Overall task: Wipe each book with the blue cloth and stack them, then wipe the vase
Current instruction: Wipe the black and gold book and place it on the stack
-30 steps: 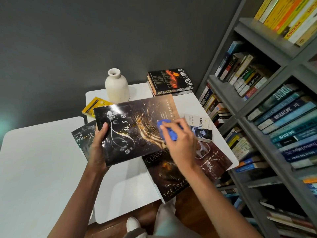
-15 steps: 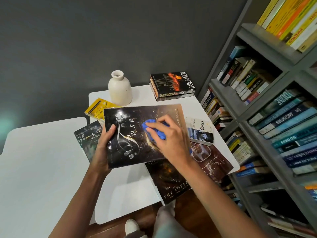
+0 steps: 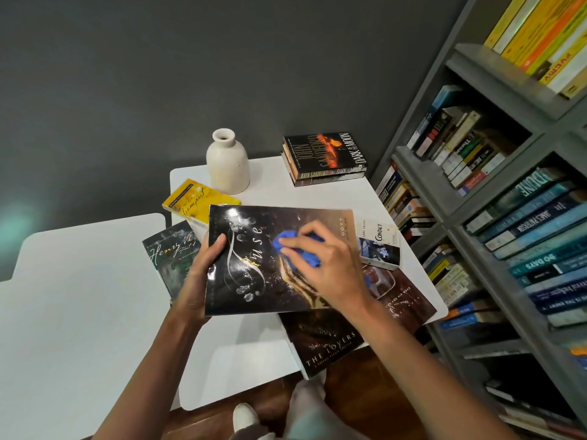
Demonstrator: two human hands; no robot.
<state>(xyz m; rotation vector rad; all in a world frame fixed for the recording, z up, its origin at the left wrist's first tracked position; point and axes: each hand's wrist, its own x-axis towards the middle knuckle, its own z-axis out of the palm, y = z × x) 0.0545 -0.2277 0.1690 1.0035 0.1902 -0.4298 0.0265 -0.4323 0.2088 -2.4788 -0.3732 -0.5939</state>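
The left hand [image 3: 203, 271] grips the left edge of the large glossy black paperback [image 3: 247, 281], raising it off the white table [image 3: 238, 360] for wiping. The cream ceramic vase [image 3: 227, 163] waits beyond. The right hand [image 3: 330, 268] pinches the crumpled blue cloth [image 3: 286, 242] mid-cover. 1 dark book stack [image 3: 324, 157] sits far right.

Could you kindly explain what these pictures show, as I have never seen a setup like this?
There is no machine here: a person wears a camera on the head, looking down at both bare hands. The left hand grips the left edge of a large dark book titled Fuse. The right hand presses a blue cloth onto its cover. On the white table are loose paperbacks, a cream vase and a small book stack. A bookshelf stands on the right.
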